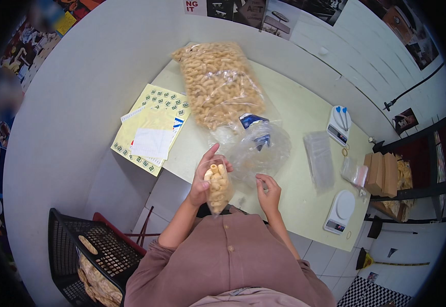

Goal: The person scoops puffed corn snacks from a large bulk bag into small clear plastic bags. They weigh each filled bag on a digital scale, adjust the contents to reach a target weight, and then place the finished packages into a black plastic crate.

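Observation:
My left hand (pixel 201 184) holds a small clear plastic bag (pixel 221 192) partly filled with short, pale, curved tube snacks that look like macaroni. The bag hangs upright in front of my shirt, its mouth open at the top. Over the table's front part, my right hand (pixel 269 192) is held with thumb and fingertips close together. It is beside the crumpled open end (pixel 261 153) of a large clear bag; whether it pinches the plastic, I cannot tell. That large bag (pixel 223 84) lies across the table, full of the same curved tubes.
Papers and yellow printed sheets (pixel 150 122) lie at the table's left edge. To the right are flat clear bags (pixel 319 161), a digital scale (pixel 338 124) with blue-handled scissors on it, and another scale (pixel 340 211). Cardboard boxes (pixel 381 174) stand beyond. A black basket (pixel 107 245) sits lower left.

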